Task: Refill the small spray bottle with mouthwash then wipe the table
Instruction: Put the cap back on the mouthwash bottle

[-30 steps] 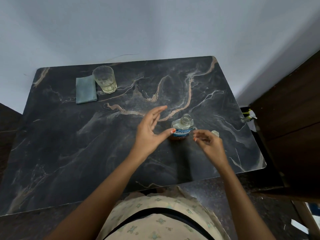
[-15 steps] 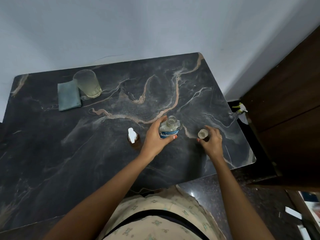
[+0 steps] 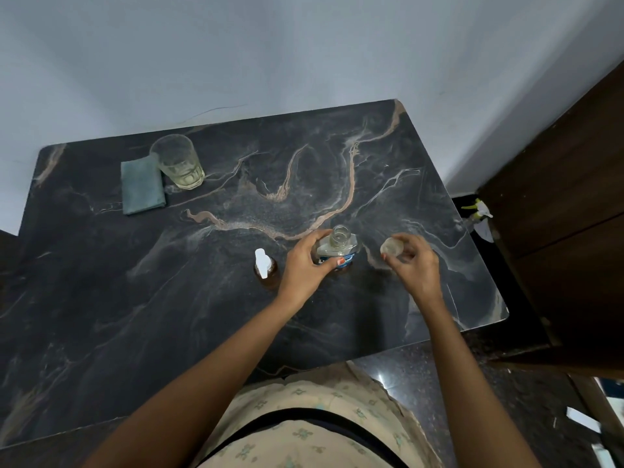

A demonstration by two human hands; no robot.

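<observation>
Two hands are engaged, centre-right of the frame. The left hand is curled round the shoulder of the mouthwash bottle, thumb on the label at the near side and fingers over the far side. The bottle stands upright on the bench with its neck uncapped. In my judgement this grip steadies the bottle and readies it for lifting to pour.

The right hand, just right of the bottle and apart from it, pinches a small pale cap between thumb and fingertips. Whether the cap touches the bench cannot be determined. It is presumably the bottle's own cap, held aside to keep the mouth clear.

The small spray bottle, the item to be refilled, stands upright just left of the left hand, untouched, with its white sprayer head fitted. That head would have to come off before filling, so the refill is assessed as not yet begun.

At upper left, a glass holding a little pale liquid stands just beside a folded grey-blue cloth. Both are well apart from the work, and the cloth is likely reserved for the wiping.

Count: two hands, one mouthwash bottle, one cap, one small spray bottle, one glass, one cloth. One trigger sprayer shows beyond the bench's right edge.
</observation>
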